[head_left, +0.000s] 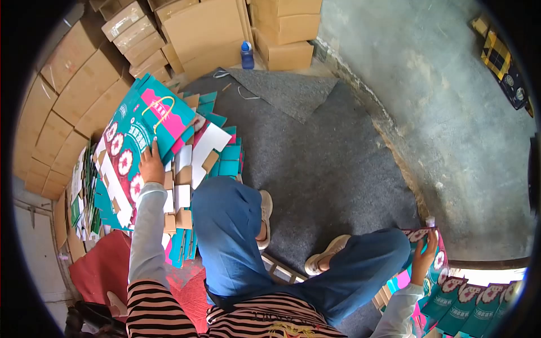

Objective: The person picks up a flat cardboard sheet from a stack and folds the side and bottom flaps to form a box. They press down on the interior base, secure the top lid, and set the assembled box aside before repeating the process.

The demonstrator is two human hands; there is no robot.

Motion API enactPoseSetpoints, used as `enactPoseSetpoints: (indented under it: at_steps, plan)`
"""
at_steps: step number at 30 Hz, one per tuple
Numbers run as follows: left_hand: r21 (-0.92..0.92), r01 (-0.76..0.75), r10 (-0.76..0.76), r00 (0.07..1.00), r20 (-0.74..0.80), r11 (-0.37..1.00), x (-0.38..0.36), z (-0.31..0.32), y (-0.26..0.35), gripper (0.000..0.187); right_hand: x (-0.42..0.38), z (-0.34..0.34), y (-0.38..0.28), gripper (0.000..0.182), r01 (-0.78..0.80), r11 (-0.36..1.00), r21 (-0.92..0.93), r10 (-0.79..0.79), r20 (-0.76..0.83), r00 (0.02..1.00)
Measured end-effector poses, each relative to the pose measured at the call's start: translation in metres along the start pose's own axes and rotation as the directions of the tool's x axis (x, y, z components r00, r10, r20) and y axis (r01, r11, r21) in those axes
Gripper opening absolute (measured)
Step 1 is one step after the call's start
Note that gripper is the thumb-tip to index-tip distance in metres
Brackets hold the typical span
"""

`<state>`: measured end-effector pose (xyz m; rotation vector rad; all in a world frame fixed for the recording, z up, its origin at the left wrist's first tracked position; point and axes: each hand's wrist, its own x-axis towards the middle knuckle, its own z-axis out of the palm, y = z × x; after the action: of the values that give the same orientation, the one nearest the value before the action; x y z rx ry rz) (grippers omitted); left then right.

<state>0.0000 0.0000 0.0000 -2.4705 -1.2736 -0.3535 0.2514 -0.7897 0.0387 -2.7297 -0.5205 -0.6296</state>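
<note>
At the left of the frame, the left hand [151,166] is pressing down on the top sheet of a stack of flat printed cartons [135,141], fingers curling over its edge, seemingly gripping it. This looks like the pick-up step: the sheet is being lifted off the pile. At centre, the person's legs in blue trousers [236,225] are stretching over the grey mat [327,163]. At the lower right, the right hand [425,253] is closing around a folded carton [437,256] above a row of finished cartons [473,298]. Next, I judge, the sheet needs drawing toward the lap.
</note>
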Motion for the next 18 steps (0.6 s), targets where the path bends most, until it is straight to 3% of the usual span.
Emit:
enactPoseSetpoints:
  at_steps: [2,3,4,6,9,12,14,17,18]
  plan:
    - [-0.012,-0.071,0.068,0.987,-0.146,0.997,0.005,-0.039,-0.016,0.057,0.022,-0.017,-0.054,0.031,0.001,0.997,0.079,-0.002,0.005,1.0]
    - [-0.185,-0.096,0.064,0.982,-0.175,0.978,-0.037,-0.014,0.03,0.055,0.05,-0.06,-0.053,0.031,0.023,0.995,0.1,-0.023,-0.003,1.0]
    - [-0.214,-0.167,0.107,0.957,-0.268,0.962,-0.033,-0.037,0.019,0.053,0.055,-0.053,-0.081,0.03,-0.026,0.966,0.256,0.026,0.004,1.0]
    - [-0.252,-0.331,0.192,0.872,-0.451,0.909,-0.036,-0.097,0.009,0.049,0.056,-0.041,-0.133,0.028,-0.085,0.845,0.528,0.068,0.052,0.996]
    - [-0.312,-0.459,0.261,0.82,-0.51,0.832,-0.069,-0.163,0.024,0.049,0.07,-0.02,-0.198,0.027,-0.23,0.541,0.809,-0.062,0.311,0.948]
    - [-0.275,-0.67,0.453,0.695,-0.559,0.69,-0.091,-0.211,0.051,0.049,0.091,-0.008,-0.26,0.035,-0.391,0.277,0.878,-0.342,0.471,0.813]
    - [-0.273,-0.784,0.516,0.584,-0.627,0.557,-0.097,-0.221,0.071,0.041,0.104,-0.003,-0.292,0.048,-0.56,0.048,0.827,-0.401,0.529,0.747]
    - [-0.259,-0.875,0.595,0.471,-0.651,0.408,-0.101,-0.238,0.098,0.035,0.116,0.005,-0.313,0.055,-0.683,-0.257,0.684,-0.513,0.503,0.696]
    - [-0.262,-0.893,0.623,0.444,-0.644,0.366,-0.1,-0.244,0.106,0.035,0.118,0.002,-0.311,0.053,-0.673,-0.28,0.685,-0.467,0.515,0.719]
